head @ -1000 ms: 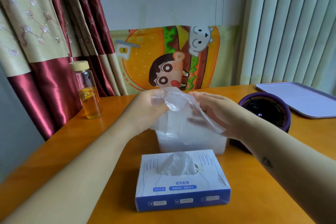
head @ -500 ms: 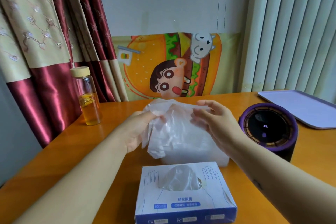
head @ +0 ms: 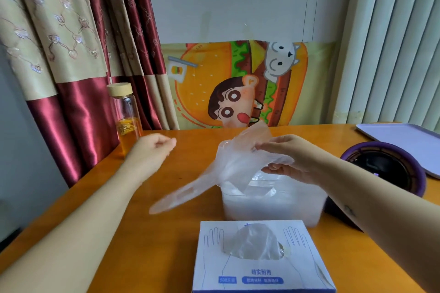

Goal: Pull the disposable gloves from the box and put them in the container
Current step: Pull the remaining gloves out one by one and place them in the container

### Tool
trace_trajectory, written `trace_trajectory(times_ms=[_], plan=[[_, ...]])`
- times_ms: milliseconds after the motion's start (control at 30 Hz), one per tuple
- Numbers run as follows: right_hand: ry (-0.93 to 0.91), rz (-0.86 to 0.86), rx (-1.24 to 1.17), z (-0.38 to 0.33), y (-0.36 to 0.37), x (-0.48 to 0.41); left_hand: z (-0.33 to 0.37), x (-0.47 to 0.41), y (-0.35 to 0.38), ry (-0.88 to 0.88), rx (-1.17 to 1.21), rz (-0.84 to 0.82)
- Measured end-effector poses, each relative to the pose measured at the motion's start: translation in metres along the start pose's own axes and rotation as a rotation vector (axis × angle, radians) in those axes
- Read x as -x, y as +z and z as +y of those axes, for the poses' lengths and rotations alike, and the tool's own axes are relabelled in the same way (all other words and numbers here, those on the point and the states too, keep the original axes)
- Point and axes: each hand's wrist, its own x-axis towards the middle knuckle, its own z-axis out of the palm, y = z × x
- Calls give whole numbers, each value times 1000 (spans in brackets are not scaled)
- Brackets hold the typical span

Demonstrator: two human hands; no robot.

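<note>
A: Where does the glove (head: 228,169) lie from the grip?
B: The right hand (head: 295,159) pinches its bunched end between the fingers and what reads as the thumb, above the open top of the container (head: 297,207). The rest trails from the grip toward 8 o'clock. Long axis runs 2-to-8. The free tip hangs past the container's left wall, over the table (head: 166,245). Can't tell if it touches the wood.
A: Container from the grip?
B: 6 o'clock, right under the hand. Only the part near the pinch sits over the opening. The tail is outside it.
A: Other hand?
B: The left hand (head: 152,150) is at 9 o'clock of the grip, well apart from the glove, fingers loosely curled, holding nothing. The right is the nearer hand.
A: Right hand's pose?
B: Forearm enters from 4 o'clock, fingers point toward 9.
A: Next move?
B: Judgement: a straight drop to 6 likely leaves the tail draped over the left wall. It needs gathering toward 3 first, or the left hand sweeps it in.
A: Box?
B: The box (head: 214,257) sits at 6 o'clock of the container, just beside it, with the next glove (head: 257,240) poking out of the slot.
</note>
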Motion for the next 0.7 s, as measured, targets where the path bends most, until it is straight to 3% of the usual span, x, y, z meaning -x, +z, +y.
trace_trajectory(times_ms=[33,100,167,233,333,433,700], plan=[[-1,-6,30,0,1,-1,7,3,0,70,22,19],[-22,-42,69,0,6,-4,26,14,9,219,-2,-97],[-50,-90,127,-1,12,-4,41,24,26,316,-184,-256],[-93,-110,214,-3,17,-1,46,25,44,361,-281,-290],[-193,-112,394,-6,14,6,44,15,55,315,-258,-209],[-215,-90,529,-6,-1,8,41,5,52,236,-253,-229],[-213,28,449,6,-20,-4,41,-15,39,147,-251,-406]])
